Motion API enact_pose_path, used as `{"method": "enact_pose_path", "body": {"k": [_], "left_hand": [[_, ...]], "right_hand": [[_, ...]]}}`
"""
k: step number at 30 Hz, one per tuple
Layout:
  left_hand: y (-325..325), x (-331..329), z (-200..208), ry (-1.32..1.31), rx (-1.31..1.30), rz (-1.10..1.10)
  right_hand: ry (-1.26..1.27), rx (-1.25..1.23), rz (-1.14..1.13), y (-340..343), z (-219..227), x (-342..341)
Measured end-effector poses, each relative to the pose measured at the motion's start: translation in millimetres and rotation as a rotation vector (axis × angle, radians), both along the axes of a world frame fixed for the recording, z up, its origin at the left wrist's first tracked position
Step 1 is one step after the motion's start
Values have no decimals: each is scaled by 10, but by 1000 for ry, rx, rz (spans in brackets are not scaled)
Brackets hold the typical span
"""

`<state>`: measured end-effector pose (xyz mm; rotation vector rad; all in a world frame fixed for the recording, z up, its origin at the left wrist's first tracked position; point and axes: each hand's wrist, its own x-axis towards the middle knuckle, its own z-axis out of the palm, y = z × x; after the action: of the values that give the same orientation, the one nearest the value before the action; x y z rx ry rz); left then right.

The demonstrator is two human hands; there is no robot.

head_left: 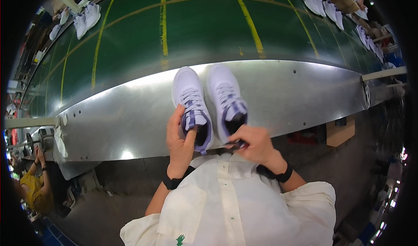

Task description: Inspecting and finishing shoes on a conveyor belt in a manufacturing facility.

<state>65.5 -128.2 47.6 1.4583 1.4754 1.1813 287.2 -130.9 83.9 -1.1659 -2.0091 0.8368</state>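
Two white sneakers with purple trim lie side by side on a metal ledge (283, 98), toes pointing away from me. My left hand (179, 138) grips the heel and inner side of the left sneaker (190, 102), thumb up along its tongue. My right hand (253, 142) pinches the heel collar of the right sneaker (226, 96), fingers closed at the opening. Both wrists wear black bands. My cream shirt fills the lower middle of the view.
Beyond the ledge runs a green conveyor belt (196, 32) with yellow lines. More white sneakers sit at its far left (87, 17) and far right (324, 4). Another person in yellow (32, 183) sits at the lower left. A cardboard box (339, 133) stands under the ledge.
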Motion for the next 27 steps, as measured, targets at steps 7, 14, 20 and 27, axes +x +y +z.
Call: {"method": "enact_pose_path", "body": {"k": [7, 14, 20, 27], "left_hand": [[-89, -48, 103, 183, 69, -59], [-32, 24, 46, 286, 150, -63], [-1, 15, 19, 387, 197, -107], [14, 71, 14, 280, 135, -75]], "right_hand": [[350, -307, -118, -118, 80, 237], [316, -358, -355, 128, -28, 449], [222, -374, -276, 323, -12, 511], [270, -482, -451, 358, -116, 565]]}}
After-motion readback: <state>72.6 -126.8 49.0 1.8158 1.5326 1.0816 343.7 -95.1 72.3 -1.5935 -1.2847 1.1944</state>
